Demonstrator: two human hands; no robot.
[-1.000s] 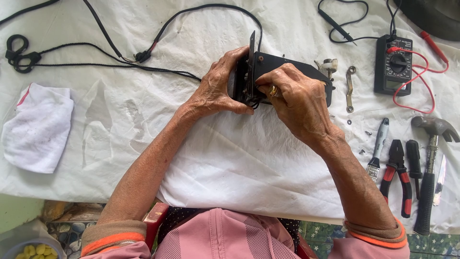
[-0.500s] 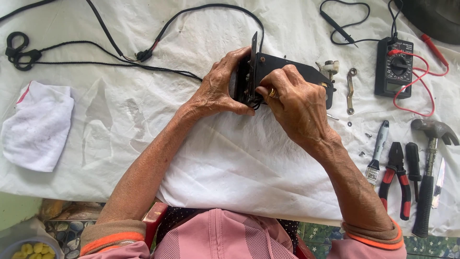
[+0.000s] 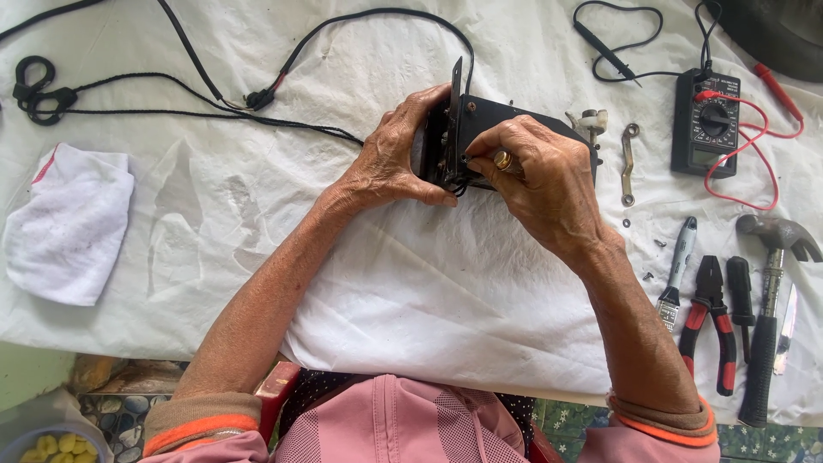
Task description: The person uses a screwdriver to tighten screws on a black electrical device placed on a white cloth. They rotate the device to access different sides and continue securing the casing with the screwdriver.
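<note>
A black boxy electrical device (image 3: 514,120) with an upright plate at its left end rests on the white cloth (image 3: 411,283) near the table's middle. My left hand (image 3: 390,159) grips its left end, fingers wrapped over the plate. My right hand (image 3: 536,184), with a gold ring on one finger, covers the front of the device, its fingertips pinched at a small part near the plate. What the fingertips hold is hidden. A black cable (image 3: 283,120) runs from the device to the left.
A folded white rag (image 3: 73,223) lies at the left. At the right lie a black multimeter (image 3: 705,120) with red leads, a small wrench (image 3: 628,163), a brush (image 3: 677,270), red-handled pliers (image 3: 710,321), a screwdriver (image 3: 741,296) and a hammer (image 3: 767,309). Loose screws lie nearby.
My right hand's fingers have shifted slightly on the device's front. Both hands stay on the device, which has not moved.
</note>
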